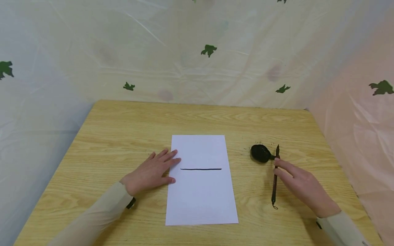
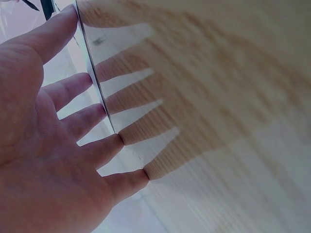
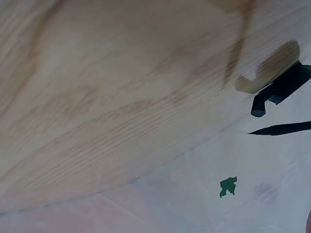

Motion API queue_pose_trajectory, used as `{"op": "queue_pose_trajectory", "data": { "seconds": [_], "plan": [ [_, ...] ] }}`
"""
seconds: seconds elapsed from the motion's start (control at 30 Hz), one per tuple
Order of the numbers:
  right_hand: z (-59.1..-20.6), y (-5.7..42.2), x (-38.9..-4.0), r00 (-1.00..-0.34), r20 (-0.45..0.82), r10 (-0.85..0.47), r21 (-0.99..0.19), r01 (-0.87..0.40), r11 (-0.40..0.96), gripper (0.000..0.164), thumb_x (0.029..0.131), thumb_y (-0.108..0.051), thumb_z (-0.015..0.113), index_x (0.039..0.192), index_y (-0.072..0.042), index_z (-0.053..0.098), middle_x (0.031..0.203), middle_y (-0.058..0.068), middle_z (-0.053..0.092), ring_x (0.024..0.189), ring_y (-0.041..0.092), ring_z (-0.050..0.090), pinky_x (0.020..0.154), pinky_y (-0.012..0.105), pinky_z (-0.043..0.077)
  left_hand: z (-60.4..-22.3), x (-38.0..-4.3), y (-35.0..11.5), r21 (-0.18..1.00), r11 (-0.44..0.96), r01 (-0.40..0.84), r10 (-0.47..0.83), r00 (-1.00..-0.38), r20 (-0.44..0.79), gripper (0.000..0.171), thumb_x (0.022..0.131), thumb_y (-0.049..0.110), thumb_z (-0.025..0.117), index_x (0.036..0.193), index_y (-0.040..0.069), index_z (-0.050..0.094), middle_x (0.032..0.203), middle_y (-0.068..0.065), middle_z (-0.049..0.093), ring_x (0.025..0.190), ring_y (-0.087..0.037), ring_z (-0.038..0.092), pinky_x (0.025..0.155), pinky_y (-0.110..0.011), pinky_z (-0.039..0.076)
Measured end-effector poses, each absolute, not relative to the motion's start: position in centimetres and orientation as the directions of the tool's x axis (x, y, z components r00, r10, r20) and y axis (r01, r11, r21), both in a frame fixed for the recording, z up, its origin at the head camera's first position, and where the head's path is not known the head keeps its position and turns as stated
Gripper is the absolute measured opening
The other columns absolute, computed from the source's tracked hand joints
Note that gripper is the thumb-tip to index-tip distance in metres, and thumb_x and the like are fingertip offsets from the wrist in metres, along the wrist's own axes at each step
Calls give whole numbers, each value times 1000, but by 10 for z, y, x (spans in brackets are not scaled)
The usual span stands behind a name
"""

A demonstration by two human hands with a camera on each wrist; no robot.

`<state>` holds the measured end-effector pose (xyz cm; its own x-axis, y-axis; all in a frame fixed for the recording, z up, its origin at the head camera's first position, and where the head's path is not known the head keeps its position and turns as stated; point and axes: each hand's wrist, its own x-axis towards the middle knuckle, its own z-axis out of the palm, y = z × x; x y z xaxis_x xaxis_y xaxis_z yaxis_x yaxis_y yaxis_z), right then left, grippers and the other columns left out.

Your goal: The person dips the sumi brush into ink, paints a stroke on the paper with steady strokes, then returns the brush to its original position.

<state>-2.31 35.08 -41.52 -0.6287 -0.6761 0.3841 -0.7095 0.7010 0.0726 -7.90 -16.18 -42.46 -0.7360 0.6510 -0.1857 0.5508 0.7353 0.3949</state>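
Observation:
A white sheet of paper (image 1: pixel 203 198) with one straight black line (image 1: pixel 200 169) across it lies on the table. My left hand (image 1: pixel 154 172) rests on its left edge, fingers spread. In the left wrist view the fingertips of that hand (image 2: pixel 63 131) meet the table and the paper's edge. To the right, my right hand (image 1: pixel 303 184) pinches a dark writing brush (image 1: pixel 275 186), its tip pointing away from me. The tip (image 3: pixel 279 129) shows raised off the table in the right wrist view. Just left of the brush sits a small black ink dish (image 1: pixel 260 153) with a short handle.
The wooden table (image 1: pixel 123 119) has dark ink specks around the dish. Pale sheeting with green leaf-like shapes (image 1: pixel 209 50) hangs behind the table and along both sides.

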Motion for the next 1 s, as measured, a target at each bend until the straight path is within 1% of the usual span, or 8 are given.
{"op": "queue_pose_trajectory", "data": {
  "seconds": [0.13,0.23,0.37,0.5,0.67,0.83,0.87,1.0],
  "plan": [
    [-418,352,-25,-590,370,-718,116,-737,665,57,115,-11,10,122,-3,66,138,18,61,119,33,63,82,48,57,-425,-79,-162,392,735,553,652,-736,-183,74,98,44,70,159,12,43,169,-11,28,156,-40,19,117,-70,21],
    [-420,353,-27,-561,355,-748,134,-761,635,56,115,-9,11,122,-3,66,136,19,62,118,34,63,81,49,58,-426,-79,-162,391,735,554,652,-736,-182,74,98,44,70,159,12,43,169,-11,28,156,-40,19,117,-70,21],
    [-421,356,-29,-539,324,-777,138,-786,603,57,114,-10,9,125,-3,65,135,20,61,119,35,62,80,49,58,-426,-79,-162,386,733,560,655,-734,-180,74,98,44,70,159,12,43,169,-12,28,156,-40,20,117,-71,22],
    [-423,359,-30,-519,307,-798,160,-798,581,60,114,-9,7,126,-3,65,133,21,62,117,36,62,79,49,58,-426,-79,-162,385,733,561,655,-734,-180,73,98,45,70,159,12,43,169,-12,28,156,-40,20,117,-71,22],
    [-427,362,-33,-495,298,-817,203,-803,560,60,113,-5,6,126,-4,65,132,20,62,118,36,62,81,48,57,-426,-80,-162,383,734,561,655,-734,-180,73,98,44,70,159,12,44,169,-12,28,156,-40,20,117,-71,21],
    [-433,363,-35,-440,311,-842,228,-826,516,59,113,-2,8,124,-7,65,128,19,64,116,35,63,82,44,56,-426,-79,-161,383,734,561,655,-734,-180,73,98,44,70,158,12,44,169,-12,28,156,-40,20,117,-71,22],
    [-434,363,-36,-433,313,-845,229,-829,510,58,113,-1,8,123,-7,65,127,19,64,115,35,63,80,44,56,-426,-79,-161,383,734,561,655,-734,-180,73,98,44,70,158,12,44,169,-12,28,156,-40,20,117,-71,22],
    [-435,364,-36,-436,299,-849,228,-831,507,57,113,-1,10,121,-6,66,125,19,65,116,37,63,80,43,58,-426,-79,-161,388,733,559,655,-734,-179,73,98,44,70,159,12,44,169,-12,28,156,-40,19,117,-71,21]
  ]
}}
